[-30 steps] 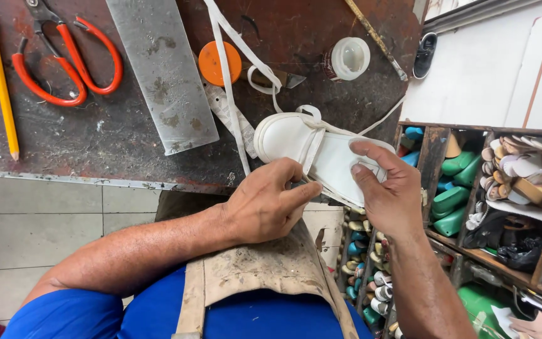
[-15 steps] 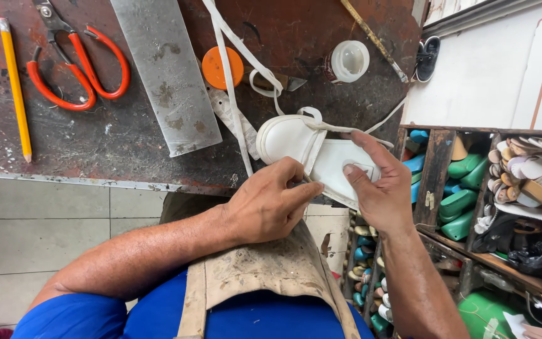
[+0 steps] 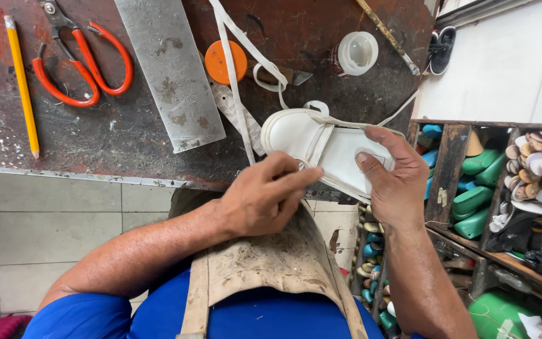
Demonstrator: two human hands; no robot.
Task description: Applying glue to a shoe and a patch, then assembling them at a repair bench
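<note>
While your right hand (image 3: 396, 182) pinches the heel end of the white sandal (image 3: 321, 147) at the edge of the workbench (image 3: 127, 135), your left hand (image 3: 261, 201) presses curled fingers onto the strap (image 3: 318, 145) across its middle. The sandal looks light, its sole fairly stiff, its straps soft and floppy. Take it by the sole's edges; the loose white strip (image 3: 236, 94) trailing up the bench may snag.

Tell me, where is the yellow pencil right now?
The yellow pencil lies at the workbench's far left, just left of the red-handled scissors.
</note>
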